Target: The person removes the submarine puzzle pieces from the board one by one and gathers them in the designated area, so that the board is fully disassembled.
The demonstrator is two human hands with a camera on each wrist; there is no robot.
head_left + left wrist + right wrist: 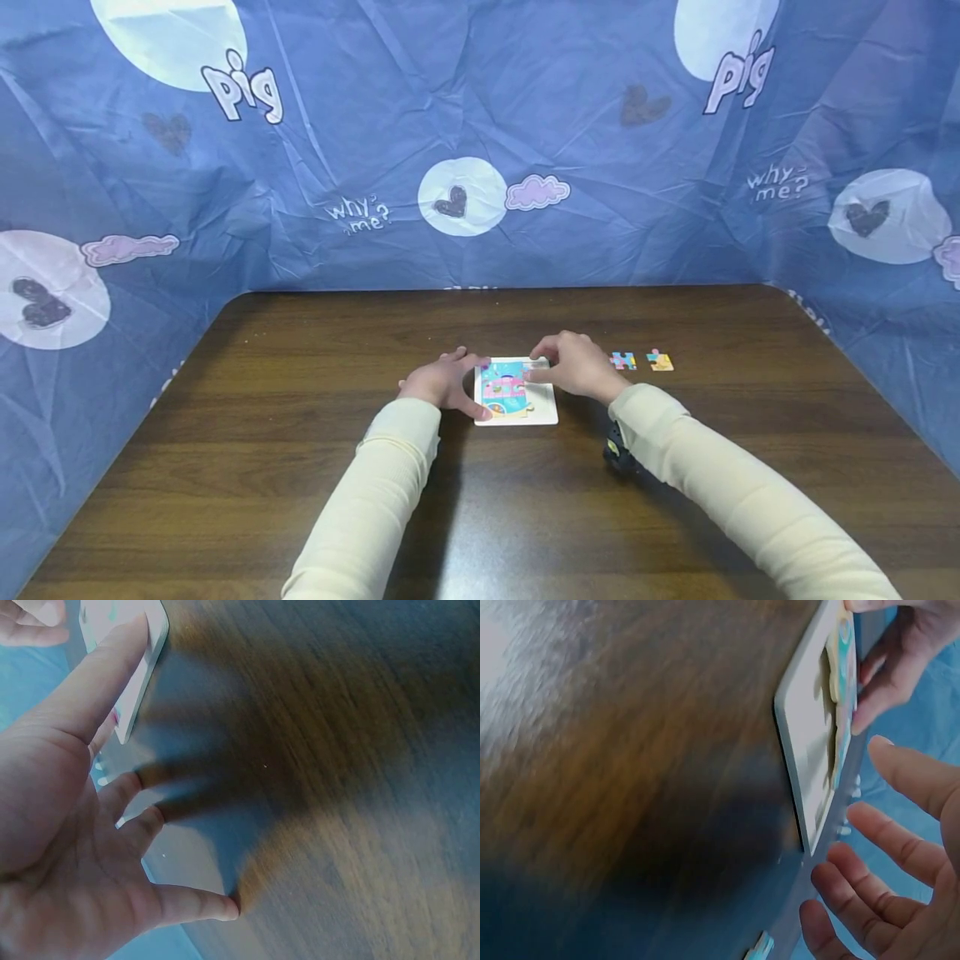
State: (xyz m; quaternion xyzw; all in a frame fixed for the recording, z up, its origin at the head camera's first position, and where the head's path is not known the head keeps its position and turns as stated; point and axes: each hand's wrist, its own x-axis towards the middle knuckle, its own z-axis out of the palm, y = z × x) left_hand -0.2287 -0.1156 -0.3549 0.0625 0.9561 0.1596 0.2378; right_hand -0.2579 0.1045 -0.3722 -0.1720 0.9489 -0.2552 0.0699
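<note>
A white puzzle board (545, 410) lies on the table, its left part covered by joined jigsaw pieces (504, 387) with a pink and turquoise picture. My left hand (442, 382) spans the board's left side, thumb at the near corner and index finger at the far one. In the left wrist view its thumb (105, 671) lies straight on the board, the other fingers spread. My right hand (576, 364) is over the board's far right part. The right wrist view shows its fingers (862, 900) loosely bent and apart, with nothing seen between them.
Two loose jigsaw pieces, one blue and pink (623, 360) and one yellowish (661, 360), lie right of my right hand. The brown wooden table (300, 467) ends at a blue printed cloth (600, 242) behind and at both sides.
</note>
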